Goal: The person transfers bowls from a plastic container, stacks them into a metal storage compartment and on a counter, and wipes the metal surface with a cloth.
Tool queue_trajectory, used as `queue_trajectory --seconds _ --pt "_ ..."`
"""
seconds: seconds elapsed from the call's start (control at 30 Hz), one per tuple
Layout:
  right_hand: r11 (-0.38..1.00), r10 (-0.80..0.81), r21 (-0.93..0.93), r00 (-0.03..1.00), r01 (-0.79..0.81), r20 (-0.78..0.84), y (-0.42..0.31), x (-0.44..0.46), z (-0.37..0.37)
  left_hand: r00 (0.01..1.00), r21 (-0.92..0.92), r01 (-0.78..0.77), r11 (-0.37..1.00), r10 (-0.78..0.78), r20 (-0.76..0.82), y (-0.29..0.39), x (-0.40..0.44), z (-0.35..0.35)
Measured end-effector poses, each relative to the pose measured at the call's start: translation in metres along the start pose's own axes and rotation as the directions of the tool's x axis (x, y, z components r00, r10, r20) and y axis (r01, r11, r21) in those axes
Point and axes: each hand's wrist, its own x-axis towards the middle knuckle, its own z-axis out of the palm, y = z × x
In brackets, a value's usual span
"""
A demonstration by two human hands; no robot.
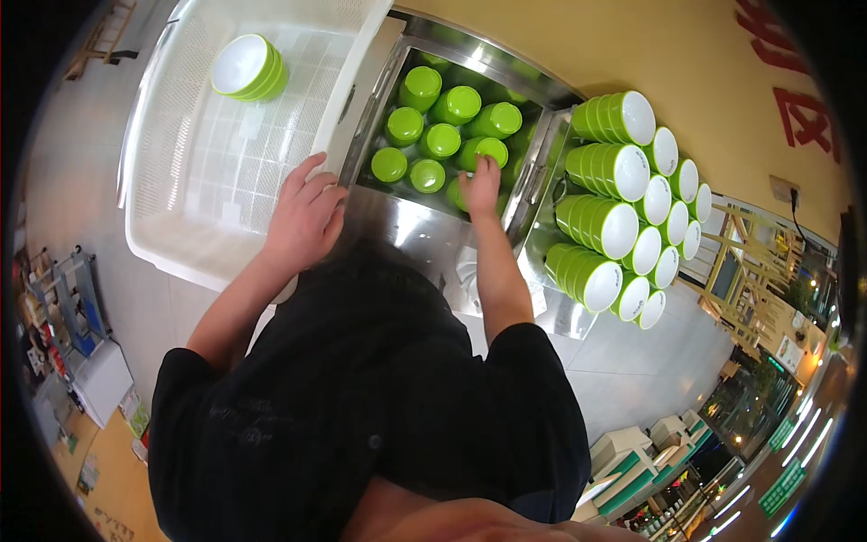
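Note:
Several green stacks of bowls [442, 141] stand upside down inside a steel bin [397, 212] in front of me. My right hand [481, 185] reaches into the bin's near right part, its fingers at a green bowl [489, 152]; whether they grip it I cannot tell. My left hand [309, 212] is over the near right rim of a white plastic basket [181, 257], fingers apart and holding nothing. In the basket's far part lies a short stack of green bowls with white insides [242, 65].
Right of the bin, many green bowls [619, 230] lie on their sides in stacked rows on a steel surface [569, 318]. A yellow wall [542, 45] rises behind. A shelf cart [77, 307] stands at the far left, wooden chairs [745, 262] at the right.

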Motion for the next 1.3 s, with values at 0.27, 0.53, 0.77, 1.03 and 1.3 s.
queue_trajectory --seconds 0.27,0.53,0.77,1.03,1.3 --pt "0.769 0.046 0.626 0.988 -0.131 0.151 -0.089 -0.129 -0.025 0.999 -0.131 -0.047 0.990 0.043 -0.034 -0.012 -0.007 0.001" --pt "0.803 -0.133 0.596 0.972 -0.008 0.194 -0.110 -0.172 -0.024 0.921 -0.153 0.106 0.983 -0.155 -0.358 -0.088 0.009 -0.020" --pt "0.789 -0.129 0.613 0.986 0.038 0.105 -0.095 -0.190 -0.031 0.840 0.230 0.271 0.935 -0.113 -0.530 -0.203 0.032 -0.041" --pt "0.760 0.007 0.627 0.968 -0.169 0.252 -0.085 -0.218 -0.029 0.867 0.200 0.499 0.843 -0.484 -0.119 -0.214 0.050 -0.054" --pt "0.640 0.167 0.705 0.951 -0.304 0.259 -0.076 -0.226 -0.028 0.908 0.105 0.299 0.948 -0.249 -0.336 -0.209 0.055 -0.068"
